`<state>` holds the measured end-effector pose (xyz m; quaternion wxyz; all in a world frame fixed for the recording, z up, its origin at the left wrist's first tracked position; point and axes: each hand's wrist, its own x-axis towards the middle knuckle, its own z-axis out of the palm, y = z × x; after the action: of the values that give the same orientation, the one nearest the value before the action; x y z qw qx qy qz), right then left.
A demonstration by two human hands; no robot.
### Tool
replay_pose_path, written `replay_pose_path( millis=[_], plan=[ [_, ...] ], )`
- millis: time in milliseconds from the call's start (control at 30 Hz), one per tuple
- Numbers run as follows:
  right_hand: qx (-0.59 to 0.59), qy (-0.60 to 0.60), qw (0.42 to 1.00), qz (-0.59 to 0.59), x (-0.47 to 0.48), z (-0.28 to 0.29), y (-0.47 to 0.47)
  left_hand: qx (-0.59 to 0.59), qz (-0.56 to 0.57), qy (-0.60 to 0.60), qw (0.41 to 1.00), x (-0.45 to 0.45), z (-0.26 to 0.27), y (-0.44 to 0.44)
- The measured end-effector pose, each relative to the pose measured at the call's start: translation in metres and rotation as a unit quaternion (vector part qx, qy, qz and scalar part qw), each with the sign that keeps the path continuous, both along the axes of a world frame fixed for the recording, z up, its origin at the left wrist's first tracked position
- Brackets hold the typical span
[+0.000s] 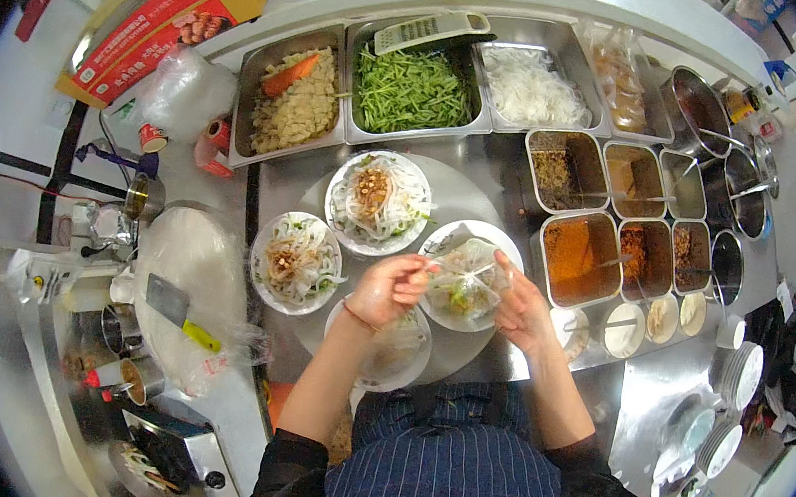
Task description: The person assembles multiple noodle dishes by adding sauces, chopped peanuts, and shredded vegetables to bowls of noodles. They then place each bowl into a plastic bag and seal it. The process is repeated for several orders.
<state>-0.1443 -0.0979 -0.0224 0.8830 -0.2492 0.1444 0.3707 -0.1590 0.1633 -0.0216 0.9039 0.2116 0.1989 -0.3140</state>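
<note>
A clear thin plastic bag [470, 275] is stretched between my two hands, above a white plate [452, 234]. My left hand [392, 286] pinches the bag's left side, and my right hand [524, 307] grips its right side. Green and pale food shows through or beneath the film; which one I cannot tell. Behind my left hand stands a plate of white noodles with brown topping [377, 206]. Further left is a similar plate of noodles [295, 264]. Partly hidden under my left forearm sits another white dish [392, 362], its contents blurred.
Along the back stand steel pans of shredded cucumber [412, 92], white strips [534, 87] and pale cubes [296, 108]. A grater [430, 31] lies across one pan. Sauce containers [581, 258] with spoons line the right. At left, a cleaver [171, 302] rests on a round board [181, 242].
</note>
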Motion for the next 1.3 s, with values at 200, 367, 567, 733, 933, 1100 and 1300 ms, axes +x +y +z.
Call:
replay_pose_path(
  millis=[200,367,567,733,933,1100,1300],
  plan=[
    [-0.292,-0.001,0.956,0.008,-0.002,-0.004,0.035,0.328,-0.172,-0.271,0.888,-0.019,0.012,-0.076],
    [-0.329,0.046,0.940,-0.070,0.020,-0.014,-0.008,0.684,-0.071,-0.376,0.621,-0.004,-0.030,-0.016],
    [-0.670,-0.402,0.623,0.029,0.056,0.015,0.001,0.616,-0.007,-0.246,0.748,-0.020,-0.062,0.018],
    [-0.585,-0.556,0.590,-0.008,0.148,0.029,0.068,0.352,0.101,0.092,0.926,-0.032,-0.071,0.050],
    [-0.656,-0.635,0.402,0.070,0.283,-0.026,0.165,0.230,0.253,0.087,0.936,-0.018,-0.086,0.041],
    [-0.715,-0.641,0.220,0.171,0.325,-0.070,0.177,0.202,0.331,0.119,0.914,0.006,-0.086,0.030],
    [-0.666,-0.680,0.293,0.098,0.343,-0.068,0.155,0.188,0.300,0.112,0.929,0.025,-0.089,0.022]
  ],
)
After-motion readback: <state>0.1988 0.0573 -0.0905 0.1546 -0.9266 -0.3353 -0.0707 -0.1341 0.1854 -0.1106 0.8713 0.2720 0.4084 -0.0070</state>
